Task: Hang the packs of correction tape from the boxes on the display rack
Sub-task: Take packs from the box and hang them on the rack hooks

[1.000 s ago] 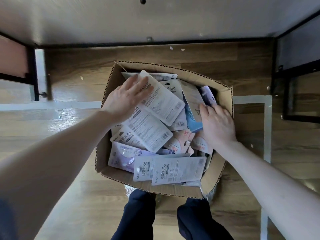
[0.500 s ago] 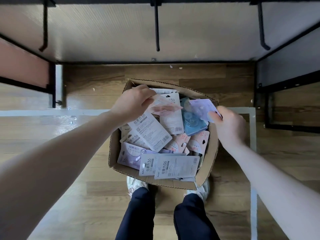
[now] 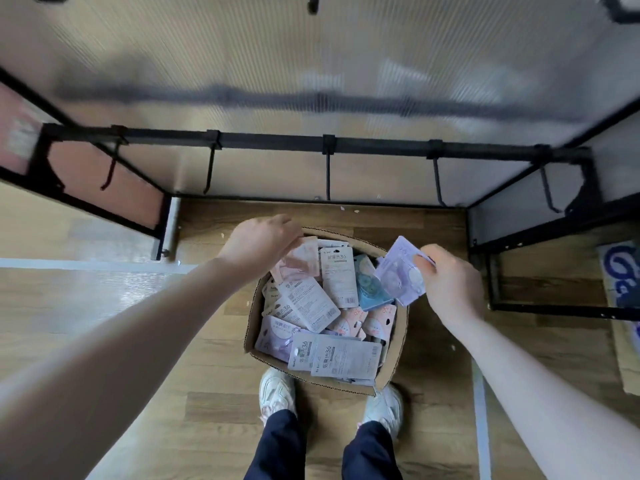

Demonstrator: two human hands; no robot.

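Note:
An open cardboard box [image 3: 398,344] on the wood floor holds several packs of correction tape, white, pink, blue and purple. My left hand [image 3: 258,245] holds a pink pack [image 3: 300,261] by its top edge, lifted over the box's far left corner. My right hand [image 3: 450,282] pinches a purple pack [image 3: 398,271] above the box's right side. The black display rack rail [image 3: 277,139] crosses the view above the box, with several bare hooks [image 3: 327,174] pointing toward me.
My white shoes [image 3: 277,393] stand just in front of the box. Black frame legs [image 3: 485,258] stand right of the box. A flattened carton with blue print [image 3: 623,271] lies at the far right. A brown panel [image 3: 104,188] closes the rack's left side.
Both hands have risen out of the box, each with a pack. My head has tilted up, bringing the rack rail and its hooks into view.

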